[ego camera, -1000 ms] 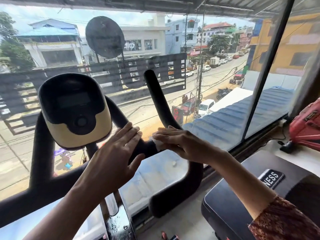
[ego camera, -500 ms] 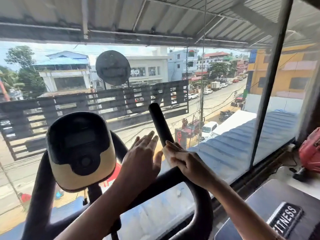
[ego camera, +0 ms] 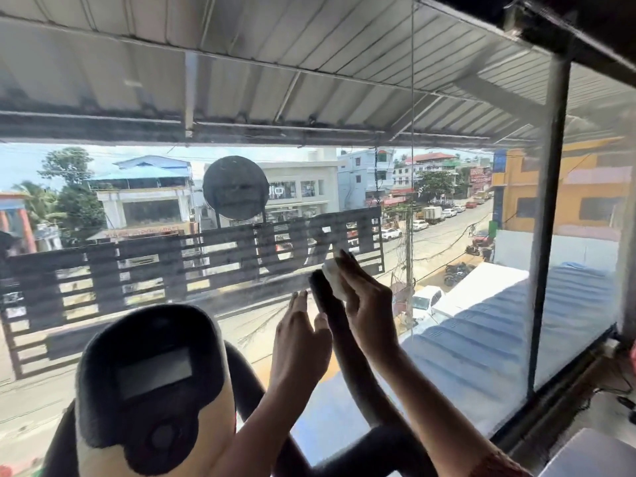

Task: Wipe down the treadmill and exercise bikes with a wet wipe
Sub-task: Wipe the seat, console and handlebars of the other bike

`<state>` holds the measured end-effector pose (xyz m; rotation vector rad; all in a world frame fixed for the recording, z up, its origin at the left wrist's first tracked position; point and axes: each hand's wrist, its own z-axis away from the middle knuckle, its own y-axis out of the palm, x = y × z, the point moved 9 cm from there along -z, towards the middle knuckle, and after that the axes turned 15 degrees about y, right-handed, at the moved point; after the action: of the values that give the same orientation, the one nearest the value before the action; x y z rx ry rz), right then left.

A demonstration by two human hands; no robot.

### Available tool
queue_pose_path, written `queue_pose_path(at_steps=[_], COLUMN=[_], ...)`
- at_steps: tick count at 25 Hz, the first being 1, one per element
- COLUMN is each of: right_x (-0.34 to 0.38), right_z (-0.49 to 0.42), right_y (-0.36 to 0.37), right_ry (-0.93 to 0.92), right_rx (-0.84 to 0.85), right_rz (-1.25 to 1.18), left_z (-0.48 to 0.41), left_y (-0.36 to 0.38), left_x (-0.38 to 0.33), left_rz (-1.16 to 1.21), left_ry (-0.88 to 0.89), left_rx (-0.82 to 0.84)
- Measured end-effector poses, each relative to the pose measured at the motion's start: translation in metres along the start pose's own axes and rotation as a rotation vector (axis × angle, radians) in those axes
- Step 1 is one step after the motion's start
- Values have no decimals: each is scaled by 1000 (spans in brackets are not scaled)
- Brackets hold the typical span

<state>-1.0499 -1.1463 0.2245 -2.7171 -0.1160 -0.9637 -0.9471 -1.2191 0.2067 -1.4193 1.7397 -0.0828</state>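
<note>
Now, you are on the exercise bike, wiping the upright handlebar horn (ego camera: 319, 291) on your right side, and the stroke has reached its very tip; your right hand (ego camera: 368, 304) has its fingers (ego camera: 348, 261) stretched nearly straight, pressing the wet wipe (ego camera: 334, 277) flat against the right face of the tip; the thumb is hidden, so you cannot tell whether it also pinches the cloth. Your left hand (ego camera: 299, 342) stands upright just beside the horn on its other side, fingers straight and close together, gripping nothing; whether its thumb touches the rubber is unclear. The console (ego camera: 155, 383), black over cream, sits lower left, well apart from the wipe. By my reading the horn's top is nearly covered, while the console looks untouched; the next move calls for folding the wipe over the rounded end, then drawing it down the far side with steady pressure; mind that the cloth is only pressed, so it may slip off the tip towards the window glass (ego camera: 475, 339).
</note>
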Motion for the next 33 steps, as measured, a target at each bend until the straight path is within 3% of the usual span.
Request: queue_pose_path(at_steps=[1,5,10,11,14,18,22,26,30,33], right_x=[-2,-20,-54,-54,-23,16,5,-11,-12,-5], right_z=[-14,-13,22,17,-15,-12,27,50,2,-14], right_y=[0,21,-4,-9,-10,35,14,-24,-39,11], right_ry=[44,285,384,371,219,-60,-287,-147,123,189], right_rx=[-3,324,537,546,338,372,414,523,244,385], right_rz=[-40,-230,-188,-176,-88,119,203,32,-128,-110], left_z=[-3,-10,-9,-10,-13,-9,-6,-4,-2,3], left_y=[1,17,23,23,22,11,14,24,25,25], left_x=[-1,-5,1,2,6,12,17,14,15,2], left_rz=[10,15,60,66,121,284,326,240,159,-28], left_ry=[13,109,105,94,40,-69,-121,-75,-24,78], left_rx=[-8,74,80,78,58,-41,-25,83,121,182])
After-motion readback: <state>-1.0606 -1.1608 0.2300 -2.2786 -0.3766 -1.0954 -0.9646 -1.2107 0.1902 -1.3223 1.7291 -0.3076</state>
